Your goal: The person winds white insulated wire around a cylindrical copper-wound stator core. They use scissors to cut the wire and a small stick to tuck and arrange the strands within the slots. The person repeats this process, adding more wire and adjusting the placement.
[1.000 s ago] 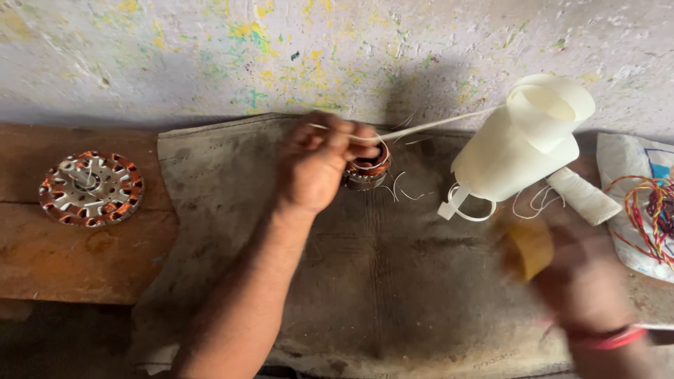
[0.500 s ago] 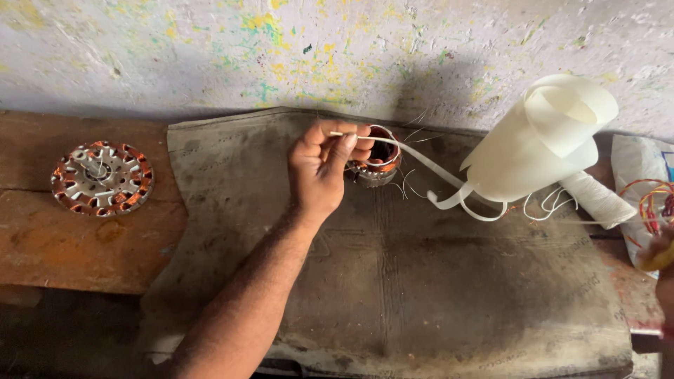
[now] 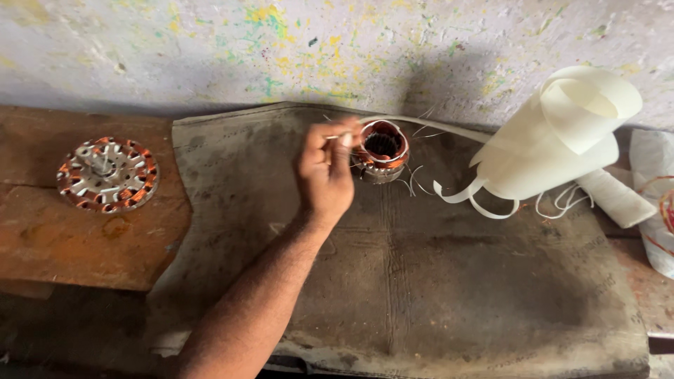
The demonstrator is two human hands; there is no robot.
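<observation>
My left hand [image 3: 324, 172] reaches over the dark mat [image 3: 421, 281] and pinches a thin white insulation strip [image 3: 421, 125] at the rim of a small copper-wound stator [image 3: 382, 151]. The stator sits upright on the mat just right of my fingers, with loose wire ends curling around it. The strip runs right toward a big curled roll of cream insulation paper [image 3: 562, 140]. My right hand is out of view.
A flat round copper-wound stator [image 3: 107, 174] lies on the brown wooden bench [image 3: 84, 238] at the left. A white bag with coloured wires [image 3: 656, 203] is at the right edge. A paint-speckled wall [image 3: 281, 49] stands behind.
My right hand, seen holding a yellowish roll at the right, has left the view. The view has shifted, and my left hand stays at the small stator.
</observation>
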